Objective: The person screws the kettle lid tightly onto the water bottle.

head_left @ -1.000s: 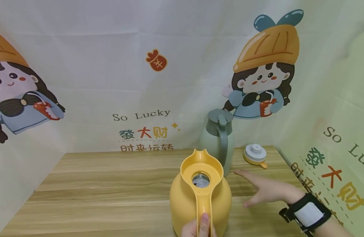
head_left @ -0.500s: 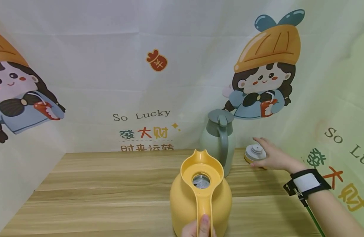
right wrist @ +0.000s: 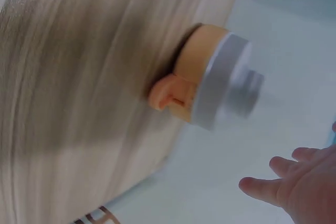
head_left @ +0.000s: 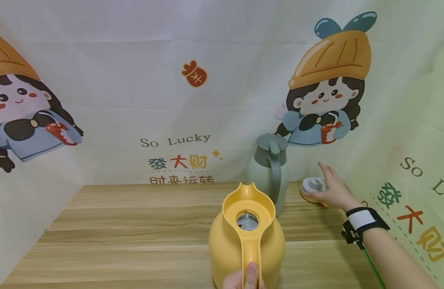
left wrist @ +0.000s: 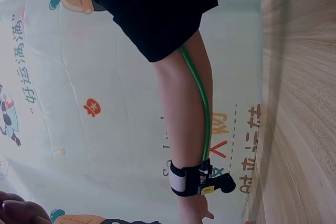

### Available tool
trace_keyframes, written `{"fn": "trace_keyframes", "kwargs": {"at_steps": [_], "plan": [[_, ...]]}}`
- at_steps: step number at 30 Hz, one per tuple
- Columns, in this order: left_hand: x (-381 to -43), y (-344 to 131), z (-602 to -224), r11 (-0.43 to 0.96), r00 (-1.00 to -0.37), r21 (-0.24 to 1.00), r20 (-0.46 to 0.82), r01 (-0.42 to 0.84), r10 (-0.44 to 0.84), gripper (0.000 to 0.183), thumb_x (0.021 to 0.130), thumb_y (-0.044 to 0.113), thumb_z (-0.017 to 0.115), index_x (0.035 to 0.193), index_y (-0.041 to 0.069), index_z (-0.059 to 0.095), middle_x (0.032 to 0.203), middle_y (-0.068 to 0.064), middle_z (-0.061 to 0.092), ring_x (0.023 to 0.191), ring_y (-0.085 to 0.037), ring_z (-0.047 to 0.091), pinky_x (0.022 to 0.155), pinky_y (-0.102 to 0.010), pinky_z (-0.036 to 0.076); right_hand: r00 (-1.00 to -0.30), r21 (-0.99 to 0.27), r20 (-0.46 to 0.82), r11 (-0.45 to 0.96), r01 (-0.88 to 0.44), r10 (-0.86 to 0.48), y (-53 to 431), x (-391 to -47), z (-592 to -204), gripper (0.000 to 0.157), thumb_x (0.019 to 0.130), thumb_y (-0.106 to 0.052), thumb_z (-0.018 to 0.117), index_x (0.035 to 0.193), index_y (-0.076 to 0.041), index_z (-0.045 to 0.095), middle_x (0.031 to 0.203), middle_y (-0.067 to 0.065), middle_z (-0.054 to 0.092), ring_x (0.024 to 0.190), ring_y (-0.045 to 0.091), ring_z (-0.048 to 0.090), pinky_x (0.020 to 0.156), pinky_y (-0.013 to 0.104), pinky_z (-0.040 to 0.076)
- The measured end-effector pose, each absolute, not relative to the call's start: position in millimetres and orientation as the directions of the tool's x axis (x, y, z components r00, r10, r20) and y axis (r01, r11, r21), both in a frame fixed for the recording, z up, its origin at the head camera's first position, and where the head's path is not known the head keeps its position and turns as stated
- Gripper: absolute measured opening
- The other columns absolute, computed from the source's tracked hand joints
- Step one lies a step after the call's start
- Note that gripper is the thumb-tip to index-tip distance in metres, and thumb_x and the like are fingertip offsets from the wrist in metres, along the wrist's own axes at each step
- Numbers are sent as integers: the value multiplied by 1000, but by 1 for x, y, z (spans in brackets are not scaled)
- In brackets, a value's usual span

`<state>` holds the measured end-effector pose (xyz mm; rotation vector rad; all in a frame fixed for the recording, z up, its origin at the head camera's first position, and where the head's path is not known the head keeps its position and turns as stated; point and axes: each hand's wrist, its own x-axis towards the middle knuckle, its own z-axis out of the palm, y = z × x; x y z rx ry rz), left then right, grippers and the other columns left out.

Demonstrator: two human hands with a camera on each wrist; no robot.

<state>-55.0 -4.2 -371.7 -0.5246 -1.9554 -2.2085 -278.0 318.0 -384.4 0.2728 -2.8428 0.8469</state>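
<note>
Yellow round-bellied jug (head_left: pixel 247 240), handle (head_left: pixel 251 253) gripped by the left hand (head_left: pixel 251 277), fronts a wood-grained tabletop (head_left: pixel 135 228) reaching broadly leftward, the right hand (head_left: pixel 336 192) spread, holding nothing, beside a round grey-and-yellow lid (head_left: pixel 310 185) near the back edge (head_left: pixel 124 186).

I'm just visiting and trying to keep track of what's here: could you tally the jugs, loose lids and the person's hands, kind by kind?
Jugs: 2 (yellow jug, pale green jug)
Loose lids: 1 (grey-and-yellow lid)
Hands: 2 (left hand, right hand)
Total: 5
</note>
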Motion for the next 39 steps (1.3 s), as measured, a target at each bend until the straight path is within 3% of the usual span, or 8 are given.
{"fn": "trace_keyframes", "kwargs": {"at_steps": [8, 17, 27, 30, 35, 39], "plan": [[-55, -3, -372, -154, -930, 933, 345, 325, 124, 43, 99, 5, 36, 60, -2, 53, 50, -19, 49, 46, 0, 45, 41, -15, 40, -985, -488, 126, 857, -168, -121, 320, -283, -397, 106, 75, -43, 74, 145, -6, 3, 140, 38, -1, 118, 61, 13, 87, 70, 25], [-56, -3, -371, -174, -921, 923, 368, 344, 128, 44, 99, 3, 36, 59, -4, 52, 49, -21, 48, 46, 1, 45, 41, -14, 40, -987, -450, 98, 879, -159, -128, 321, -292, -414, 113, 66, -53, 76, 145, -8, 8, 139, 38, 2, 118, 63, 7, 84, 74, 23], [-55, -3, -370, -170, -922, 927, 359, 335, 145, 44, 99, 4, 36, 59, -4, 52, 49, -22, 48, 46, 1, 44, 41, -13, 39, -997, -388, 23, 918, -80, -77, 329, -311, -429, 114, 66, -50, 78, 145, -8, 8, 141, 35, 0, 121, 59, 8, 85, 71, 26], [-56, -2, -372, -181, -917, 919, 375, 349, 137, 43, 99, 2, 36, 59, -5, 52, 49, -22, 48, 46, 1, 45, 41, -13, 39, -996, -385, 56, 919, -89, -73, 329, -312, -432, 107, 69, -44, 78, 144, -5, 12, 139, 35, 6, 119, 58, 13, 85, 70, 28], [-57, -4, -373, -189, -918, 921, 369, 341, 146, 42, 99, 1, 35, 60, -6, 51, 50, -23, 48, 46, 0, 45, 41, -13, 40, -988, -357, 127, 926, -123, -83, 320, -304, -429, 80, 80, -31, 70, 139, -2, 24, 130, 37, 23, 110, 55, 31, 81, 64, 36], [-56, -7, -371, -189, -923, 930, 346, 315, 168, 43, 100, 3, 35, 61, -6, 51, 51, -24, 47, 47, 0, 45, 42, -13, 40, -985, -336, 148, 932, -138, -93, 315, -300, -427, 67, 84, -24, 65, 136, -2, 29, 126, 37, 29, 107, 55, 35, 80, 62, 38]]}}
